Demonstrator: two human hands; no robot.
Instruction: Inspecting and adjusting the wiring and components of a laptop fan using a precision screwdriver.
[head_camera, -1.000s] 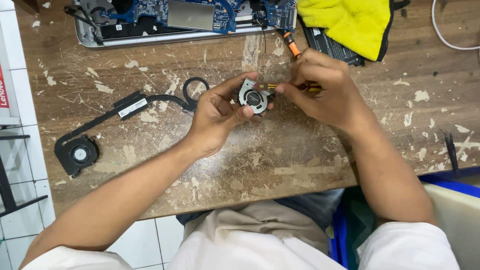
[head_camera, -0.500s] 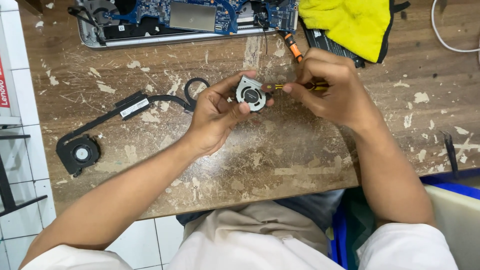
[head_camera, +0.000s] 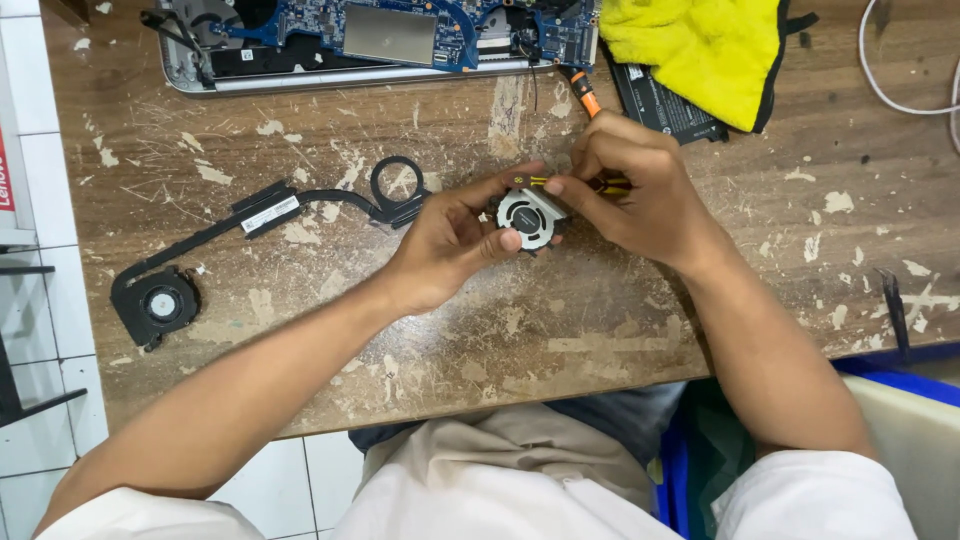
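Observation:
My left hand (head_camera: 455, 240) grips a small round laptop cooling fan (head_camera: 527, 217) just above the worn wooden table (head_camera: 500, 330), thumb on its lower edge. My right hand (head_camera: 635, 185) is closed around a screwdriver with an orange and black handle (head_camera: 583, 96); its fingertips meet the fan's upper right edge. The screwdriver's tip is hidden behind my fingers.
An opened laptop with a bare blue circuit board (head_camera: 400, 35) lies along the far edge. A second fan on a black heat pipe (head_camera: 160, 303) rests at the left. A yellow cloth (head_camera: 700, 50) covers a black battery (head_camera: 660, 105) at the back right. A white cable (head_camera: 900, 90) curls far right.
Both hands have drifted slightly right and toward the far edge with the fan. The right hand's fingers have closed in on the fan's top edge.

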